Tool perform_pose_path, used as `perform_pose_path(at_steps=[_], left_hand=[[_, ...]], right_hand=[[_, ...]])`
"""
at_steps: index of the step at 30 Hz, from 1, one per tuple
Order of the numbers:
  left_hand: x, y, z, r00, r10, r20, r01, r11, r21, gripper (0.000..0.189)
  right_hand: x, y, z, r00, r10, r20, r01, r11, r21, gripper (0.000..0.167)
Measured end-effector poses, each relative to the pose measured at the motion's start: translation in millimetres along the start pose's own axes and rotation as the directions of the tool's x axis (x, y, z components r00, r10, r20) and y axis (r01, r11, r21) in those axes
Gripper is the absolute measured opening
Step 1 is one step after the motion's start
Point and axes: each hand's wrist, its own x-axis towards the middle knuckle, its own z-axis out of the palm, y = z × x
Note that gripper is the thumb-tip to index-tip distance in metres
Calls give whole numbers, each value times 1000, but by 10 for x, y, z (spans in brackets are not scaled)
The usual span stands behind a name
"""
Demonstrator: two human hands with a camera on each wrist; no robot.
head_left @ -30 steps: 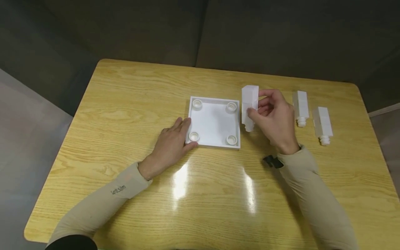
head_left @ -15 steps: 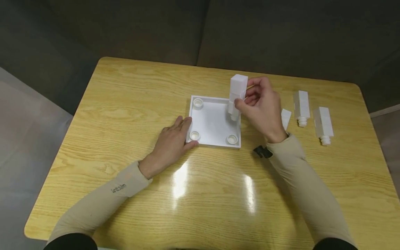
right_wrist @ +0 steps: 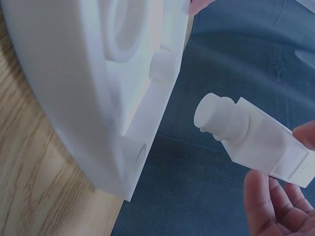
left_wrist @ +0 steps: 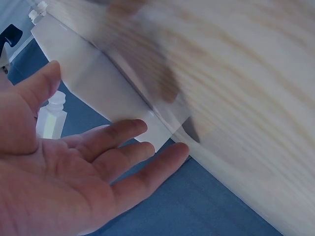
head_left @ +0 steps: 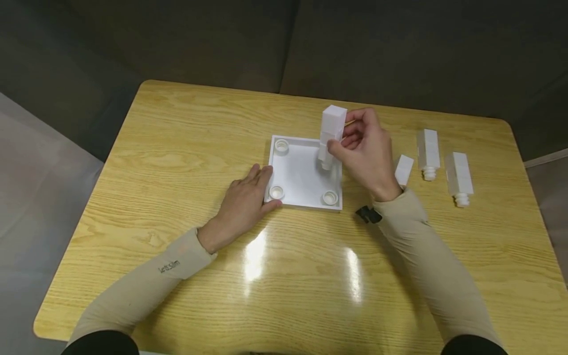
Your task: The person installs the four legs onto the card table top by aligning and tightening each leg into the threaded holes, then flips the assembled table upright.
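Note:
A white square panel (head_left: 301, 172) with raised edges lies on the table, a round threaded socket (head_left: 281, 146) in its far left corner. Sockets also show in both near corners; the held piece and hand hide the far right one. My left hand (head_left: 241, 207) rests at the panel's left edge, fingers extended and thumb along the near side. Between right thumb and fingers, my right hand (head_left: 366, 153) holds a white square leg (head_left: 334, 123) above the panel's far right area. The leg's threaded end (right_wrist: 221, 115) points down, apart from the panel in the right wrist view.
Two more white legs (head_left: 428, 153) (head_left: 460, 177) lie on the wooden table (head_left: 177, 148) at the right. Another white leg (head_left: 404, 169) is partly hidden behind my right wrist. Dark curtain (head_left: 213, 49) stands behind the table's far edge.
My right hand has carried the leg leftward from beside the panel to over its far right part, turning it more upright. A leg behind that hand has come into view. My left hand stays put.

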Motion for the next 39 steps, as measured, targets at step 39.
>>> perform_pose_path(at_steps=[39], left_hand=[[34,0,18,1000,13,-21,-13,1000,22,84]], right_hand=[[101,-62,184,997,-7,76,4,999,39,48]])
